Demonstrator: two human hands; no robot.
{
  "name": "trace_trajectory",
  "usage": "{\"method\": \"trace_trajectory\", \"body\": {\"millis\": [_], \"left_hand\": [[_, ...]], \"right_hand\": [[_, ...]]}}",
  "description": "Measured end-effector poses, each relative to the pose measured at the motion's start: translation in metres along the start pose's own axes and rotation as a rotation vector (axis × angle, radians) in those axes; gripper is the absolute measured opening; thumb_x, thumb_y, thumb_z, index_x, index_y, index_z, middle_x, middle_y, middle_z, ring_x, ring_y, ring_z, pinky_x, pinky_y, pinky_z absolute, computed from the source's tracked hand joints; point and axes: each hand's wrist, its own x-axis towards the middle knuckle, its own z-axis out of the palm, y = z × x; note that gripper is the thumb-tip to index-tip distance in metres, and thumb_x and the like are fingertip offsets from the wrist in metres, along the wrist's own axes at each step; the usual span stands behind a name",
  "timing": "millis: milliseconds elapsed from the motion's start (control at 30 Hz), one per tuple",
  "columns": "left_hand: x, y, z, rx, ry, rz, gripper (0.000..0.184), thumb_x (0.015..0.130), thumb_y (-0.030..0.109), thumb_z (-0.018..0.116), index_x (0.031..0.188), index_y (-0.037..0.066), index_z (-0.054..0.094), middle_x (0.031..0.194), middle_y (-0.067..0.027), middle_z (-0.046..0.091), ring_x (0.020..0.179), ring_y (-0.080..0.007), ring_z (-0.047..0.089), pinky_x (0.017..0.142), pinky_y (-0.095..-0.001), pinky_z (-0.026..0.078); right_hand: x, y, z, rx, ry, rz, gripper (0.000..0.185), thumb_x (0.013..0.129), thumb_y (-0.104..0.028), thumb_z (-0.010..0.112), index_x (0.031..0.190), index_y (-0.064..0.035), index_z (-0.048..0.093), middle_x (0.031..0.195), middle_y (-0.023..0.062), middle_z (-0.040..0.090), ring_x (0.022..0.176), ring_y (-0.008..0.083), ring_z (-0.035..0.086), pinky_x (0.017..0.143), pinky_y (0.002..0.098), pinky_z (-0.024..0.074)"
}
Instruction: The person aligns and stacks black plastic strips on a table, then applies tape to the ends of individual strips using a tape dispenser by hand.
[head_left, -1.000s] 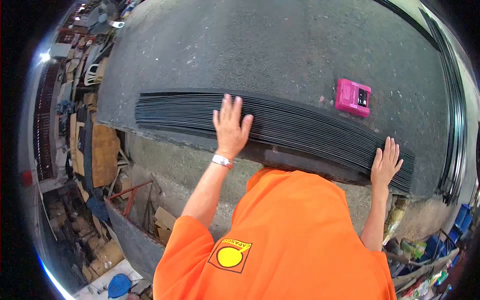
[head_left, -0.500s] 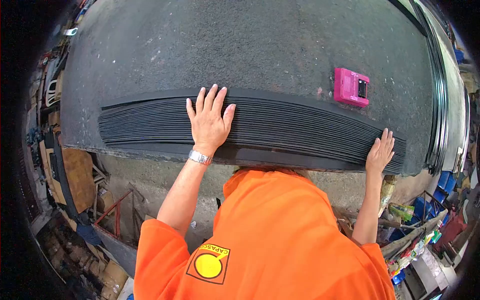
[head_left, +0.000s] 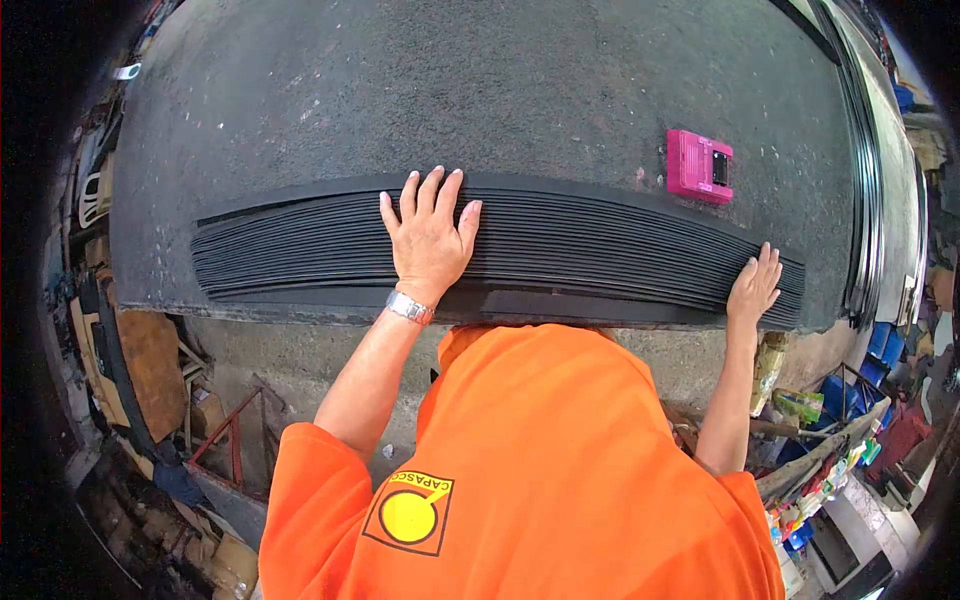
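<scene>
A wide bundle of thin black strips (head_left: pixel 590 235), probably rubber or plastic, lies fanned along the near edge of the dark work surface. My left hand (head_left: pixel 430 240), with a metal watch at the wrist, rests palm down across the strips left of the middle, its fingers spread and fingertips at the far edge of the bundle. At the right end, my right hand (head_left: pixel 754 290) lies flat on the strips with its fingers stretched out. Neither hand is wrapped around anything. A flat black strip (head_left: pixel 560 306) shows along the near side, below the ribbed layers.
Beyond the bundle, toward the right, sits a pink box-like device (head_left: pixel 698 166) with a dark panel. Long black strips (head_left: pixel 868 190) run along the right edge of the work surface (head_left: pixel 400 90). Scrap, cardboard and a red metal frame (head_left: pixel 236 440) clutter the floor on the left.
My left hand appears slightly further right along the strips. The whole view has shifted a little; the right hand stays at the right end of the bundle.
</scene>
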Motion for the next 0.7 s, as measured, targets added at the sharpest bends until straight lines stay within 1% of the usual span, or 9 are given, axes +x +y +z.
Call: {"method": "trace_trajectory", "body": {"millis": [100, 200, 233, 500, 700], "left_hand": [[0.008, -0.002, 0.001, -0.003, 0.01, 0.011, 0.042, 0.1, 0.042, 0.057, 0.133, 0.017, 0.061, 0.134, -0.0059, 0.058, 0.132, -0.0297, 0.048, 0.113, -0.0653, 0.027], [0.019, -0.004, 0.004, -0.004, 0.018, 0.022, 0.037, 0.099, 0.042, 0.058, 0.127, 0.017, 0.063, 0.127, -0.005, 0.059, 0.127, -0.0286, 0.05, 0.112, -0.0661, 0.028], [0.019, -0.003, 0.003, -0.005, 0.018, 0.023, 0.036, 0.099, 0.041, 0.058, 0.125, 0.017, 0.063, 0.125, -0.0046, 0.059, 0.126, -0.0283, 0.051, 0.111, -0.0664, 0.028], [0.023, -0.003, 0.004, -0.07, 0.035, -0.008, 0.034, 0.097, 0.041, 0.06, 0.121, 0.017, 0.064, 0.122, -0.0047, 0.059, 0.125, -0.0282, 0.051, 0.113, -0.0669, 0.027], [0.021, -0.003, 0.002, -0.082, -0.001, -0.031, 0.034, 0.097, 0.041, 0.06, 0.12, 0.017, 0.065, 0.125, -0.0043, 0.06, 0.128, -0.0275, 0.05, 0.113, -0.0663, 0.026]], "right_hand": [[0.006, -0.01, -0.001, 0.005, -0.009, 0.058, 0.054, 0.11, -0.042, 0.028, 0.158, -0.0199, 0.038, 0.167, 0.0083, 0.03, 0.155, 0.0334, 0.021, 0.119, 0.066, 0.0168], [0.015, -0.017, -0.001, 0.009, 0.007, 0.071, 0.055, 0.109, -0.044, 0.028, 0.158, -0.02, 0.037, 0.167, 0.0082, 0.03, 0.155, 0.0335, 0.021, 0.118, 0.0663, 0.0176], [0.016, -0.014, 0.002, -0.007, 0.016, 0.04, 0.056, 0.109, -0.046, 0.027, 0.159, -0.0197, 0.036, 0.166, 0.009, 0.03, 0.155, 0.0343, 0.022, 0.118, 0.0665, 0.0184], [0.021, -0.016, 0.002, -0.02, -0.003, 0.041, 0.057, 0.109, -0.045, 0.029, 0.159, -0.0182, 0.035, 0.166, 0.0108, 0.029, 0.153, 0.0374, 0.024, 0.118, 0.0659, 0.0192], [0.018, -0.012, 0.003, -0.011, -0.002, 0.041, 0.056, 0.109, -0.044, 0.029, 0.158, -0.0177, 0.036, 0.166, 0.0106, 0.03, 0.153, 0.0367, 0.024, 0.119, 0.0643, 0.0196]]}}
